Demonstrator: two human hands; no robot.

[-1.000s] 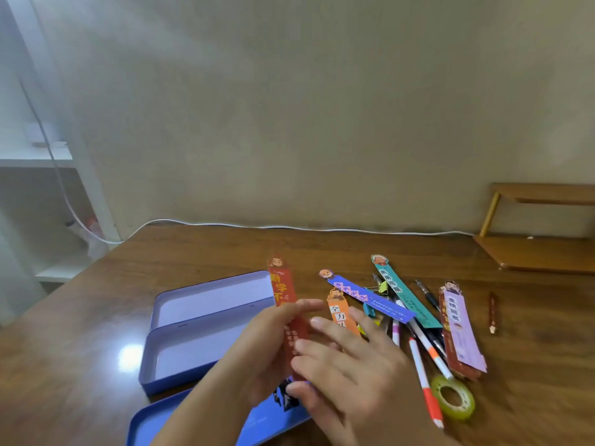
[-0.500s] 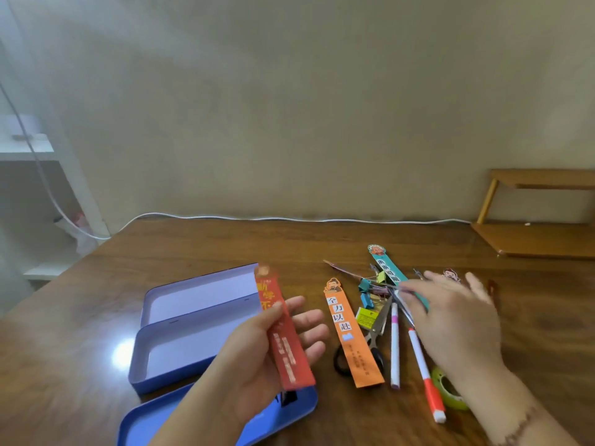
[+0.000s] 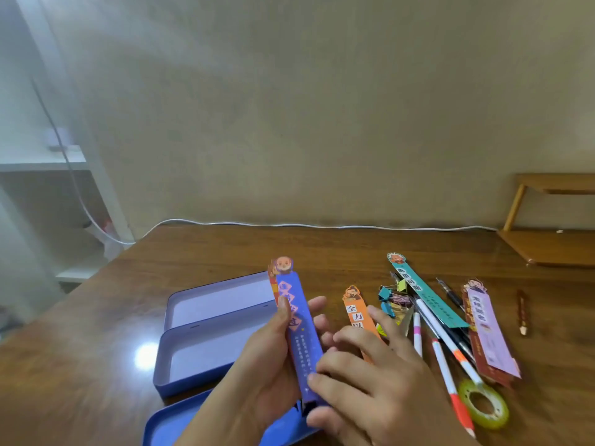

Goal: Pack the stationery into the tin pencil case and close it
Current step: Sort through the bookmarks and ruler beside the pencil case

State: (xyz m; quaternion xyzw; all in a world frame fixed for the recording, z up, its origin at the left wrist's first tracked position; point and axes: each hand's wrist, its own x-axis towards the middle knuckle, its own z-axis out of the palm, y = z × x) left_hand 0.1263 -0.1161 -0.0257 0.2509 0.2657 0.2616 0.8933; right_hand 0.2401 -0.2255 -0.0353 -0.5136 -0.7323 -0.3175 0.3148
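The left hand holds a blue bookmark with a red bookmark behind it; the thumb presses on the front and the other fingers support the back. The two bookmarks stand almost upright above the right end of the open tin pencil case. The right hand is just beside them, its fingers relaxed and slightly bent, and its fingertips touch the lower part of the blue bookmark. I cannot tell if it really grips something.

The tin pencil case lies open near the front edge of the table, on the left side, and its tray looks without content. A blue lid lies at the front edge, partly under the left arm.

To the right of the hands lie an orange bookmark, coloured binder clips, a green bookmark, white pens with orange tips, a pink bookmark, a roll of green tape and a small brown pencil, which is more near the right edge.
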